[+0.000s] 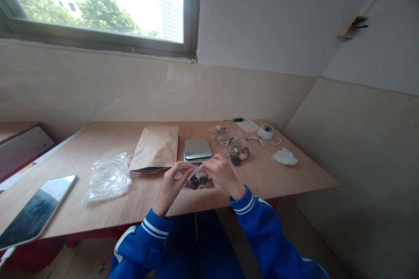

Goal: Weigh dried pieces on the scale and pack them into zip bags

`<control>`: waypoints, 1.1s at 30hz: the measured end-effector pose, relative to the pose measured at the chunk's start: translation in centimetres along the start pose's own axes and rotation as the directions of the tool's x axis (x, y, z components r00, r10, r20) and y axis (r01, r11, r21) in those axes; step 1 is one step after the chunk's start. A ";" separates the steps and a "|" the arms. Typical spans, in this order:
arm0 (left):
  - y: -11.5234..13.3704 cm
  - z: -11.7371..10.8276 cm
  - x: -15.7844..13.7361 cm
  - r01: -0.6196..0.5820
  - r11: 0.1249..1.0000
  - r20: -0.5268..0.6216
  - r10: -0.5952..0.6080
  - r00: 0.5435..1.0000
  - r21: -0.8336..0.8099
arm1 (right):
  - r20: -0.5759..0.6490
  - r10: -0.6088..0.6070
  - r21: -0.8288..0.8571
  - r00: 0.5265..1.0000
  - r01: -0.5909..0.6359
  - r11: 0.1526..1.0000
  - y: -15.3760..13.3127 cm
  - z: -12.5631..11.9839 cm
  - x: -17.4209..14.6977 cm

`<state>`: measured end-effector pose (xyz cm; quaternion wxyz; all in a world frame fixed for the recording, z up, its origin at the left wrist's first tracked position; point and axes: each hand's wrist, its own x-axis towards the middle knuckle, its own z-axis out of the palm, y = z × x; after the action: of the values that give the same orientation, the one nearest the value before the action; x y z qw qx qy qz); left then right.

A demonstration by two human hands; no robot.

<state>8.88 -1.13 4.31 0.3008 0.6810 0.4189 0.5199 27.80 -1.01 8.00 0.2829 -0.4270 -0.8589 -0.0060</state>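
Note:
A small clear zip bag (pixel 200 182) with dark and brown stone-like pieces inside is at the table's front edge. My left hand (pixel 172 184) pinches its top left edge between thumb and fingers. On the other side, my right hand (pixel 223 171) is closed in a pinch at the top right of the same bag. A small white label shows between my fingertips. Just behind the bag lies a flat digital scale (pixel 197 148) with a shiny plate, its front partly covered by my hands. More clear bags (pixel 237 151) of similar pieces lie right of the scale.
Left of the scale lies a brown paper pouch (pixel 157 146), then crumpled clear plastic (pixel 108 176) and a tablet (pixel 39 210). To the right are a white dome camera (pixel 265 132) with its cable, a crumpled tissue (pixel 284 156), white paper (pixel 248 126) and a green-handled screwdriver (pixel 238 120).

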 end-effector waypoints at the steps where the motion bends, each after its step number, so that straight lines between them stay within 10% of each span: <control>1: 0.0 0.0 0.1 0.006 1.000 -0.014 -0.007 1.000 -0.010 | 0.007 -0.004 -0.014 1.000 0.004 1.000 0.0 -0.1 0.0; 15: 0.2 0.3 0.1 0.007 0.997 0.028 -0.009 1.000 0.083 | 0.083 0.018 -0.017 0.996 -0.017 1.000 2.2 -2.4 -1.7; 22: -1.0 -2.3 0.4 -0.134 0.903 0.170 0.069 0.983 0.408 | 0.261 0.212 -0.222 0.942 -0.155 0.963 10.1 -7.8 -3.3; 28: -4.5 -7.2 1.0 0.044 0.694 -0.077 0.017 0.997 0.718 | -0.002 0.289 -0.494 0.957 -0.252 0.832 13.3 -6.7 -4.0; 33: -6.8 -10.5 1.3 0.127 0.564 -0.118 -0.052 0.992 0.816 | -0.268 0.472 -0.431 0.840 -0.543 0.721 10.5 -0.9 -7.0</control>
<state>-2.81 2.96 2.11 -0.0406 0.6992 0.6578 0.2769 39.28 0.29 2.91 0.2147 -0.7018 -0.6562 -0.1756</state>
